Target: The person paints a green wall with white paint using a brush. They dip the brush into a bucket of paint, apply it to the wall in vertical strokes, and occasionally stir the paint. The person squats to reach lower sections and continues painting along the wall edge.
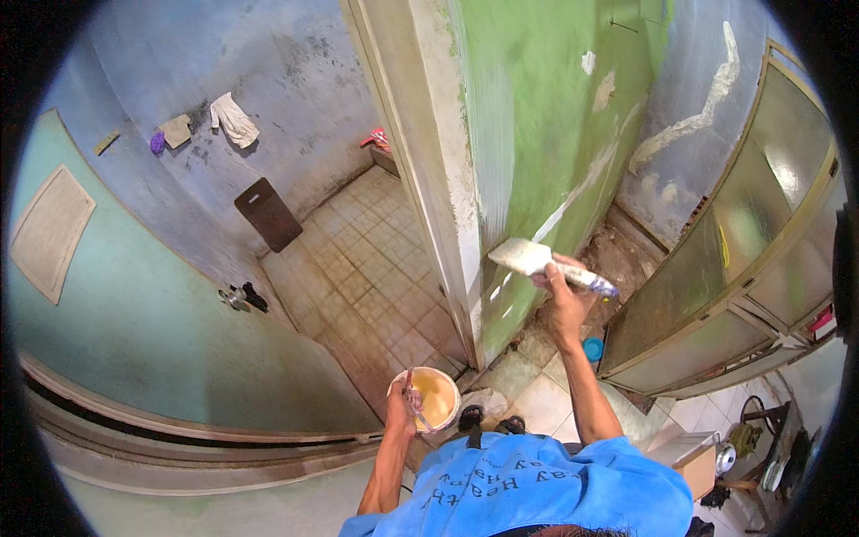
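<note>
My right hand (567, 295) is closed around the handle of a wide paintbrush (522, 256), whose pale, paint-coated bristles point left at the edge of the green wall (557, 154). A whitish brushed strip runs down the wall's left side beside the door frame (429, 174). Whether the bristles touch the wall is not clear. Lower left, my left hand (401, 408) grips the rim and handle of a round white bucket (451, 403) with yellowish liquid inside. The bucket is held in front of my body, near my sandalled feet.
An open teal door (174, 322) stands at the left, before a tiled room with a dark board (268, 215) against its wall. Framed glass panels (731, 248) rise at the right. A blue bowl (592, 349) lies on the floor; a box (696, 470) sits lower right.
</note>
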Motion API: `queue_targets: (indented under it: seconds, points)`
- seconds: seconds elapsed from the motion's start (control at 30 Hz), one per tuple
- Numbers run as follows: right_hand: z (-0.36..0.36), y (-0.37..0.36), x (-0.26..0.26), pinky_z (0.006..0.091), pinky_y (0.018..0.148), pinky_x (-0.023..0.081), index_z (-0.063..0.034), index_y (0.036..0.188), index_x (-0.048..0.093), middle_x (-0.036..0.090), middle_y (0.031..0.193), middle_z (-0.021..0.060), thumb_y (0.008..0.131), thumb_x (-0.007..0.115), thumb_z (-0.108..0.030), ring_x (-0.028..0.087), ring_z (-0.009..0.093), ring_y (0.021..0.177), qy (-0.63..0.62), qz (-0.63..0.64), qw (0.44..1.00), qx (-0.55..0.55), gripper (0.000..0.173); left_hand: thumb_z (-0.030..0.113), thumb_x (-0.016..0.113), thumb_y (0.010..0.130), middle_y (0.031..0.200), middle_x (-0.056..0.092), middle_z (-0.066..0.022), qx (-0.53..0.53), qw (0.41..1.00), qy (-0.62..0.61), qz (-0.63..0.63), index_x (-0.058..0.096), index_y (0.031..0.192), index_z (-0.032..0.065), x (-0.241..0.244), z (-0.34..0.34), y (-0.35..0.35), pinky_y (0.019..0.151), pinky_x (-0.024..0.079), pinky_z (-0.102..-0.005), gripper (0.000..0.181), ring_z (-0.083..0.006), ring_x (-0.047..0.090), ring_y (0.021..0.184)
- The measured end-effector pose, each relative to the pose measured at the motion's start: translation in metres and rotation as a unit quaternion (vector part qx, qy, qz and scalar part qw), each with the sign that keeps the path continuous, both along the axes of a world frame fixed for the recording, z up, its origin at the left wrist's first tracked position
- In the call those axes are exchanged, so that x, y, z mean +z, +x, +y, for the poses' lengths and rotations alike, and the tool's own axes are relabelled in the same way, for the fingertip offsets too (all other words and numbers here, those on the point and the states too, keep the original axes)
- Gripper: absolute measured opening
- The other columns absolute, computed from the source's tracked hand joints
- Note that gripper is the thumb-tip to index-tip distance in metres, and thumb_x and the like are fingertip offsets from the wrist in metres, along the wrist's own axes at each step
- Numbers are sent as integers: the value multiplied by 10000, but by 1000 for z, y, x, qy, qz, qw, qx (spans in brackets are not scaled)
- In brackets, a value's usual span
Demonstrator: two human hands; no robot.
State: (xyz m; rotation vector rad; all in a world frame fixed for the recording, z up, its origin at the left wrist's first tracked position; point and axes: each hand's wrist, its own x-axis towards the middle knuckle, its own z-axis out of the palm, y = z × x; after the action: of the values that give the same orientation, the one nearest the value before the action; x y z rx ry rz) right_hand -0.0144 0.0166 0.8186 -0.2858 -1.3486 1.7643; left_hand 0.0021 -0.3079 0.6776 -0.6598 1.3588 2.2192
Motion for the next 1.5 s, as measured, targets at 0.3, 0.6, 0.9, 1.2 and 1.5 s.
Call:
queue_targets:
  seconds: [0.3,0.6,0.9,1.2,1.5]
  points:
    - [12,-40,207,290,610,594,85,986,625,653,844,126,889,638,-59,653,174,755,179,137,974,16,174,336,440,925,638,493,-4,-6,1000,14,-5,585,1036,117,-11,-5,-2,487,378,-274,284,-120,439,524]
    - [26,-61,372,284,582,597,81,931,652,656,783,115,858,697,-190,657,150,666,320,167,930,-76,284,330,457,911,640,499,-19,10,1000,29,-4,584,1028,108,-27,-1,-11,461,376,-281,281,-130,457,521]
    - [3,-83,473,267,500,521,61,825,668,645,691,100,838,664,-226,622,152,552,309,282,907,-55,287,347,477,895,633,496,-27,35,999,30,-13,585,1029,104,-18,-24,-11,460,379,-287,297,-146,454,503]
    - [6,-98,472,265,539,504,6,765,628,608,669,65,858,655,-247,603,141,579,259,466,840,-101,271,344,479,894,615,509,-27,41,998,39,-2,593,1027,118,-43,-20,-24,450,393,-291,285,-149,464,492]
    - [7,-64,294,277,651,553,5,983,597,636,921,109,866,698,-129,625,126,805,233,326,915,-54,204,347,477,892,616,519,-28,-7,999,39,-15,593,1072,103,-44,-4,-32,459,412,-292,325,-153,484,500]
